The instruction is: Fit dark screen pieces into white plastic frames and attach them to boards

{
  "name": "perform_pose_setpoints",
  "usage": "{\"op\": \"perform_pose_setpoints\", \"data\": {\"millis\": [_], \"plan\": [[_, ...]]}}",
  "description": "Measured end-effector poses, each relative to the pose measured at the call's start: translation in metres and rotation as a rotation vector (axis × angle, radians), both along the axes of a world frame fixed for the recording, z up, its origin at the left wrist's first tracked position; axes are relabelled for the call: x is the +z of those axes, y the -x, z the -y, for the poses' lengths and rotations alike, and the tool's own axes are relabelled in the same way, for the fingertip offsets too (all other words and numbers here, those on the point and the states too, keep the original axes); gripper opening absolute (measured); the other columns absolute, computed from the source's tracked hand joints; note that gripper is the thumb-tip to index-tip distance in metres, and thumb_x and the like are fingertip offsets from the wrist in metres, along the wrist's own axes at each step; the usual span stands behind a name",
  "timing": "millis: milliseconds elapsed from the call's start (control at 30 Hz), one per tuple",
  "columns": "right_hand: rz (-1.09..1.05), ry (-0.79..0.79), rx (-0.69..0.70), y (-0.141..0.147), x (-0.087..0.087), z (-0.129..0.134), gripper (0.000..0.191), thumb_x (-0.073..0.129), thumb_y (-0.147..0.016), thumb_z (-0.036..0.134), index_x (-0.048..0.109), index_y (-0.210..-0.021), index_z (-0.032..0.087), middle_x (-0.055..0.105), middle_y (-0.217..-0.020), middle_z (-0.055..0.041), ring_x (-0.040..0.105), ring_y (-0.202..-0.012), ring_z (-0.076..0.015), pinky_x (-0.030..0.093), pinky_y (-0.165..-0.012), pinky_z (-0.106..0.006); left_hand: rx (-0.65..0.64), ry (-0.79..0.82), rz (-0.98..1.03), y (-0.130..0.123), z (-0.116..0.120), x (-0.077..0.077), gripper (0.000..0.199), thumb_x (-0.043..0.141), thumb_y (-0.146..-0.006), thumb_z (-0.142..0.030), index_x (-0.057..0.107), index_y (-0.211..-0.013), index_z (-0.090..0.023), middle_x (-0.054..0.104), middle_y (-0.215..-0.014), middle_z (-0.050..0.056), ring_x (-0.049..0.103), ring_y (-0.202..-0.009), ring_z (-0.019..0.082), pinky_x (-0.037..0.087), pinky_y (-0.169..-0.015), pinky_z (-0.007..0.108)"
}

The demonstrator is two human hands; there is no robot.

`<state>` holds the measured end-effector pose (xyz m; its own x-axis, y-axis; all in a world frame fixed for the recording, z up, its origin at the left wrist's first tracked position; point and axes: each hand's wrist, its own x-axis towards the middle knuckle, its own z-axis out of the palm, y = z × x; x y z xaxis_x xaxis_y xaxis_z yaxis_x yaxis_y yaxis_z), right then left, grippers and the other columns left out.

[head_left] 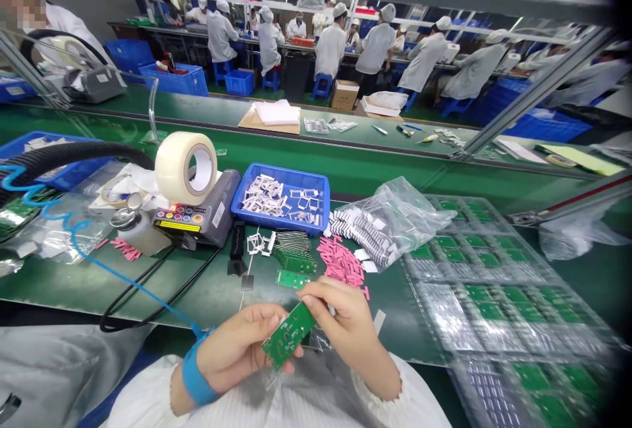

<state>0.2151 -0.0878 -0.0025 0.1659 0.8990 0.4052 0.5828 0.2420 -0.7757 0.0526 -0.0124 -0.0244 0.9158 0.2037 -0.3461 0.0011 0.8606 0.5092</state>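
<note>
A green circuit board [290, 336] is held tilted in front of my body, its side with small parts facing up. My left hand [241, 344] is closed around its lower left end, thumb on the near edge and fingers beneath. At the upper right end of the board, thumb and index finger of my right hand [343, 316] pinch its corner; whether a small piece is also between them is hidden. A blue wrist strap [195, 372] with a coiled cord is on my left wrist. Just beyond my hands lie another green board [292, 279] and a row of stacked boards [295, 251].
Pink strips [340, 262] and a plastic bag [395, 211] over black-and-white pieces lie right of the boards. Behind is a blue tray [323, 207] of white frames. A tape roll [165, 168] sits on a grey machine [224, 207] at left. Clear blister trays [434, 290] of boards fill the right.
</note>
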Motion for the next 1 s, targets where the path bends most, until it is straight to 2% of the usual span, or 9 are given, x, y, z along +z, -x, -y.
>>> {"op": "perform_pose_setpoints", "data": {"millis": [300, 500, 600, 700, 767, 833, 900, 1000], "plan": [[0.078, 0.012, 0.059, 0.003, -0.001, -0.001, 0.021, 0.047, -0.093, 0.021, 0.064, -0.081, 0.018, 0.061, -0.067, -0.0009, 0.056, -0.06, -0.0104, 0.044, -0.054, -0.021, -0.047, -0.015, 0.024, 0.005, -0.002, -0.011, 0.033, 0.075, -0.066, -0.043, 0.068, -0.074, -0.012, 0.074, -0.072, 0.01, 0.066, -0.055, 0.015, 0.05, -0.052, 0.021], [0.218, -0.04, 0.07, -0.004, -0.004, -0.009, 0.026, 0.041, -0.096, 0.022, 0.064, -0.087, 0.015, 0.061, -0.07, -0.0029, 0.057, -0.064, -0.0115, 0.046, -0.058, -0.022, -0.036, 0.089, 0.029, 0.002, -0.002, -0.023, 0.031, 0.07, -0.072, -0.043, 0.063, -0.087, -0.016, 0.075, -0.085, 0.012, 0.071, -0.067, 0.018, 0.054, -0.061, 0.025], [0.287, -0.038, 0.095, -0.008, -0.002, -0.015, 0.029, 0.038, -0.097, 0.024, 0.064, -0.09, 0.015, 0.06, -0.072, -0.0039, 0.057, -0.066, -0.0126, 0.047, -0.058, -0.023, -0.053, 0.112, 0.05, 0.0, -0.004, -0.027, 0.033, 0.07, -0.073, -0.043, 0.061, -0.092, -0.017, 0.075, -0.087, 0.013, 0.071, -0.065, 0.017, 0.054, -0.059, 0.024], [0.312, -0.031, 0.13, -0.009, 0.005, -0.018, 0.026, 0.04, -0.096, 0.025, 0.064, -0.096, 0.016, 0.059, -0.075, -0.0039, 0.057, -0.068, -0.0129, 0.048, -0.06, -0.023, -0.05, 0.087, 0.078, 0.0, -0.005, -0.024, 0.031, 0.075, -0.069, -0.036, 0.062, -0.09, -0.016, 0.075, -0.083, 0.012, 0.071, -0.063, 0.018, 0.054, -0.059, 0.024], [0.285, -0.032, 0.064, -0.007, 0.01, -0.015, 0.022, 0.043, -0.095, 0.024, 0.059, -0.108, 0.016, 0.06, -0.087, -0.0056, 0.058, -0.078, -0.0141, 0.049, -0.068, -0.025, -0.023, 0.075, 0.085, 0.0, -0.005, -0.019, 0.029, 0.077, -0.067, -0.03, 0.063, -0.089, -0.016, 0.075, -0.081, 0.011, 0.071, -0.066, 0.018, 0.054, -0.063, 0.026], [0.231, -0.04, -0.094, -0.001, 0.013, -0.009, 0.02, 0.044, -0.094, 0.025, 0.054, -0.109, 0.016, 0.06, -0.091, -0.0061, 0.058, -0.082, -0.0155, 0.049, -0.07, -0.028, 0.053, 0.078, 0.084, -0.002, -0.005, -0.014, 0.03, 0.078, -0.066, -0.027, 0.065, -0.092, -0.017, 0.075, -0.082, 0.009, 0.07, -0.071, 0.016, 0.054, -0.071, 0.028], [0.211, -0.042, -0.21, 0.008, 0.014, -0.003, 0.018, 0.045, -0.093, 0.033, 0.053, -0.095, 0.017, 0.058, -0.08, -0.0038, 0.055, -0.073, -0.0164, 0.047, -0.062, -0.029, 0.152, 0.076, 0.09, -0.005, -0.006, -0.01, 0.034, 0.079, -0.066, -0.025, 0.066, -0.096, -0.019, 0.074, -0.086, 0.006, 0.068, -0.078, 0.015, 0.052, -0.077, 0.027], [0.281, 0.027, -0.189, 0.021, 0.009, 0.001, 0.024, 0.057, -0.085, 0.042, 0.051, -0.081, 0.019, 0.058, -0.077, -0.0032, 0.054, -0.072, -0.0189, 0.046, -0.06, -0.032, 0.253, 0.048, 0.093, -0.01, -0.008, -0.009, 0.033, 0.077, -0.068, -0.023, 0.067, -0.099, -0.02, 0.072, -0.091, 0.004, 0.066, -0.084, 0.014, 0.049, -0.077, 0.023]]}}
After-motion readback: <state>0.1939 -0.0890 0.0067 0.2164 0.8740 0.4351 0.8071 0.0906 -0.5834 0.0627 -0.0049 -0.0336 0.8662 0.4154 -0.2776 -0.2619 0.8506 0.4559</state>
